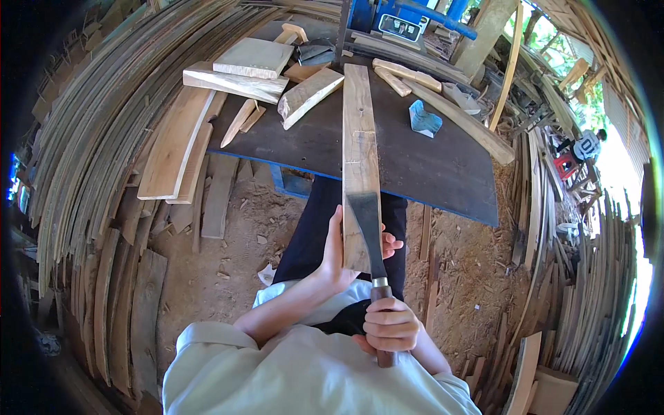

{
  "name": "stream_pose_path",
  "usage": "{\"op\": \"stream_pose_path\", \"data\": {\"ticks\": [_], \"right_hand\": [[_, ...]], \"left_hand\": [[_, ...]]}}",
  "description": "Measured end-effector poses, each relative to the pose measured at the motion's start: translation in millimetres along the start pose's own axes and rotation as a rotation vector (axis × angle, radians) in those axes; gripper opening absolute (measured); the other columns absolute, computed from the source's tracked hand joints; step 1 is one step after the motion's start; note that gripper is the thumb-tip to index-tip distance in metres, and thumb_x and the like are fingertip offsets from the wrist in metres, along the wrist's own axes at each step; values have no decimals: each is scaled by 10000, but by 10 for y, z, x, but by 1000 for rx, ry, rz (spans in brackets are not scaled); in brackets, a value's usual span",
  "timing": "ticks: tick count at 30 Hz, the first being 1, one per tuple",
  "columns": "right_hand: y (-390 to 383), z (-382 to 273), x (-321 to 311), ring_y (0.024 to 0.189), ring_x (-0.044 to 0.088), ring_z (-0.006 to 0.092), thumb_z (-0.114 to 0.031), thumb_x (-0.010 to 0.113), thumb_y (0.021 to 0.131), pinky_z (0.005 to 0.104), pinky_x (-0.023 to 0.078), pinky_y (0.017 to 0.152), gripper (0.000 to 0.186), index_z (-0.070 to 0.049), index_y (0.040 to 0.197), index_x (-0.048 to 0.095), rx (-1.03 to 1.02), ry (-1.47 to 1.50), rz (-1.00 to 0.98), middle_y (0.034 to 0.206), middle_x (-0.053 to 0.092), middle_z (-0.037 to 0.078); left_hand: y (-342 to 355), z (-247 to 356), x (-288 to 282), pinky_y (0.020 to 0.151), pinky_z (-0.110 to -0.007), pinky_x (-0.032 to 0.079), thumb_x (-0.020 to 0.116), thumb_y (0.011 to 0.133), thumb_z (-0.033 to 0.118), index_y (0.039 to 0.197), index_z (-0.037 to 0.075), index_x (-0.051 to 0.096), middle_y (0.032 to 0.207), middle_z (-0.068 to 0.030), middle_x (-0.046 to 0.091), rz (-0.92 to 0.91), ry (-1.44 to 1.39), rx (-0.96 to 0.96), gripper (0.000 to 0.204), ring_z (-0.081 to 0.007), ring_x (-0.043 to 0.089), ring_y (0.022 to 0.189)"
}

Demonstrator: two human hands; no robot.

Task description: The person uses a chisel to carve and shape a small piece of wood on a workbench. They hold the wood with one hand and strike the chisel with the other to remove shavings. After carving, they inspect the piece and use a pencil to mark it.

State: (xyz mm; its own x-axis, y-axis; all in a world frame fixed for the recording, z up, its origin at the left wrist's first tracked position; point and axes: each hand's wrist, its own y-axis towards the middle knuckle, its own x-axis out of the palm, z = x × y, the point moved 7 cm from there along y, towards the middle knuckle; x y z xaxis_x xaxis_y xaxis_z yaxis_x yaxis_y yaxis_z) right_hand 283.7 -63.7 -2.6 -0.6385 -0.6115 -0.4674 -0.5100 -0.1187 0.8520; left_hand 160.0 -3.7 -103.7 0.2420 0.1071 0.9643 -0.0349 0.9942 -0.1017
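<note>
A long narrow wooden board (360, 149) runs from the dark tabletop toward my body, its far part lying on the table and its near end over my lap. My left hand (335, 249) cups the near end from below, thumb along the left edge and fingertips showing past the right edge. In my right hand (392, 326) is a wide-bladed chisel (366, 225), with the fingers wrapped round its dark wooden handle. Its dark blade flares toward the far end and lies over the board's top face. Pencil-like lines cross the board farther up.
The dark table (436, 173) has a blue edge. Wood blocks (256, 57) and a wide plank (176, 145) are on its left; a long strip (463, 124) and blue sandpaper (425, 119) are on its right. Stacked planks (90, 138) line both sides. A person (586, 145) sits far right.
</note>
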Motion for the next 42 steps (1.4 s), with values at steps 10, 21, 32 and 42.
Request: {"op": "stream_pose_path", "data": {"ticks": [10,21,32,42], "right_hand": [[116,185,18,602,567,177,32,704,644,339,502,692,214,-73,569,533,44,-36,15,597,541,21],[313,400,-12,606,553,188,76,659,625,351,491,663,212,-57,564,506,86,2,32,583,513,23],[281,494,-98,597,555,190,83,660,612,348,483,652,240,-67,541,488,54,60,86,578,514,26],[237,351,-61,615,562,184,91,653,612,354,481,643,266,-78,532,464,60,44,47,590,522,15]], "left_hand": [[-11,12,-3,947,-450,491,237,915,700,1055,-36,574,1045,-237,626,15,47,4,821,-415,564,1134],[-37,-20,19,970,-444,472,217,913,700,1035,-33,581,1045,-246,643,27,3,-28,827,-420,564,1137],[-50,-39,109,955,-449,472,182,912,702,1048,-22,584,1044,-257,645,-20,47,-3,839,-436,574,1114],[-53,-25,52,971,-458,453,186,903,712,1056,-25,570,1052,-251,641,43,111,-19,845,-424,568,1119]]}}
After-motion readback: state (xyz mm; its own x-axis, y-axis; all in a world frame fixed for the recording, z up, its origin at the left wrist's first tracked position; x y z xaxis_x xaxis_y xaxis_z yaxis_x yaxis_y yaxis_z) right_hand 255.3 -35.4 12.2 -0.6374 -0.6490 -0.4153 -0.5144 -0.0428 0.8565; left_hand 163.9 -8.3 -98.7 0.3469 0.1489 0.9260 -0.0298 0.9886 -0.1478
